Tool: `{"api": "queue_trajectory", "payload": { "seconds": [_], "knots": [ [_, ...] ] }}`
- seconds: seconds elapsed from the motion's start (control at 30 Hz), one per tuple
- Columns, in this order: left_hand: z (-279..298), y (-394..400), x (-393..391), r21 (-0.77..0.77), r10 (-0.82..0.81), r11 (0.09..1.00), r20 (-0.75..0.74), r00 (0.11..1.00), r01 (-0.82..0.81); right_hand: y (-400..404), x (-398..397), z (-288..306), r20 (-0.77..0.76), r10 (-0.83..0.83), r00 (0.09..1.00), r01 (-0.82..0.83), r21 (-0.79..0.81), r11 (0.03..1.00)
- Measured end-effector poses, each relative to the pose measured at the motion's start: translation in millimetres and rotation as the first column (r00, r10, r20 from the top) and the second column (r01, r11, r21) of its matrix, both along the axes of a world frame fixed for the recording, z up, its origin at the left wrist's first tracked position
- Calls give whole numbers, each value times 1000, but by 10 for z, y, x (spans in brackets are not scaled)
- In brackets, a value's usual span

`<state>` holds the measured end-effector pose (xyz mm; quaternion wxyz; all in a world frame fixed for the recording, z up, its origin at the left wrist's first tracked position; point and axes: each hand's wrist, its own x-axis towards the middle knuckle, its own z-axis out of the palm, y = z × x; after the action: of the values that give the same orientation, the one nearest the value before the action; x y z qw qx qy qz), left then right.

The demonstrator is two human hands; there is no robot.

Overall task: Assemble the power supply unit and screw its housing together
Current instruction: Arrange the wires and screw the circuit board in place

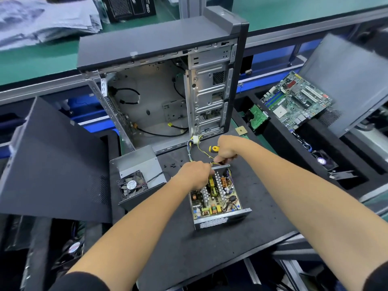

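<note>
- Basically, the open grey metal power supply tray with its exposed circuit board (216, 198) sat mid-mat on the black foam work mat (210, 248), toward its right edge.
- Likely rigid, moderately heavy; board fragile, so grip the steel side walls.
- Left hand (195, 175) curled on the board's far end, what it pinched unclear; right hand (227, 149) gripped a yellow-black handled screwdriver (214, 148).
- Grey fan-fitted steel cover (138, 175) lay apart, at the mat's left edge.
</note>
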<state>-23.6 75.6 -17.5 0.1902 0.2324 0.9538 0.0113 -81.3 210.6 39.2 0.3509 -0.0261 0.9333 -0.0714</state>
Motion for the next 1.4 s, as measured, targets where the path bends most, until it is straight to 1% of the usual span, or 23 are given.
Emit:
{"api": "queue_trajectory", "payload": {
  "seconds": [0.03,0.1,0.17,0.2,0.23,0.3,0.37,0.43,0.53,0.63,0.73,0.77,0.87,1.0,1.1,1.17,1.2,1.27,1.4],
  "knots": [
    [10,-13,4,10,13,1000,35,999,-13,-27,8,48,-20,18,1000,-18,11,1000],
    [45,-57,-12,38,42,998,137,990,-47,-89,12,135,-120,27,992,-25,19,999],
    [101,-155,-64,98,64,991,217,974,-87,-155,5,220,-234,2,972,-11,-39,999],
    [131,-235,-94,146,90,981,227,970,-125,-186,-3,255,-280,-5,960,-24,-100,995],
    [162,-333,-133,198,132,964,212,968,-175,-214,-14,286,-328,-16,944,-50,-191,980],
    [211,-569,-211,287,260,913,135,956,-288,-294,-17,355,-400,-48,915,-116,-374,920],
    [215,-809,-270,306,385,871,58,921,-384,-377,0,408,-425,-114,898,-140,-523,841],
    [176,-989,-297,300,446,851,24,895,-432,-447,4,418,-424,-179,888,-132,-608,783],
    [69,-1097,-297,299,472,838,25,881,-457,-500,7,393,-473,-197,859,-155,-607,780],
    [-66,-1088,-282,290,500,829,0,866,-479,-467,13,339,-461,-187,867,-156,-609,778],
    [-178,-1087,-280,263,521,831,-59,852,-490,-408,7,290,-479,-183,859,-134,-554,821],
    [-213,-1093,-286,269,526,827,-57,849,-494,-389,8,287,-477,-189,858,-122,-547,828],
    [-294,-1110,-311,281,546,805,-8,838,-522,-331,7,275,-426,-214,879,-93,-594,799],
    [-341,-1104,-355,298,551,791,29,834,-534,-322,-4,235,-422,-223,879,-85,-597,798],
    [-337,-1055,-387,316,512,825,-64,857,-469,-348,-10,210,-432,-230,872,-93,-607,789],
    [-307,-982,-418,348,466,837,-52,883,-422,-363,-19,189,-436,-239,868,-96,-618,780],
    [-296,-938,-434,345,423,857,-49,905,-382,-368,-22,179,-440,-246,864,-96,-622,777],
    [-274,-854,-460,302,340,902,-63,938,-307,-368,-27,173,-446,-260,857,-88,-623,778],
    [-331,-760,-474,153,215,968,-94,972,-199,-323,-7,174,-444,-261,857,-78,-613,786]
  ]
}}
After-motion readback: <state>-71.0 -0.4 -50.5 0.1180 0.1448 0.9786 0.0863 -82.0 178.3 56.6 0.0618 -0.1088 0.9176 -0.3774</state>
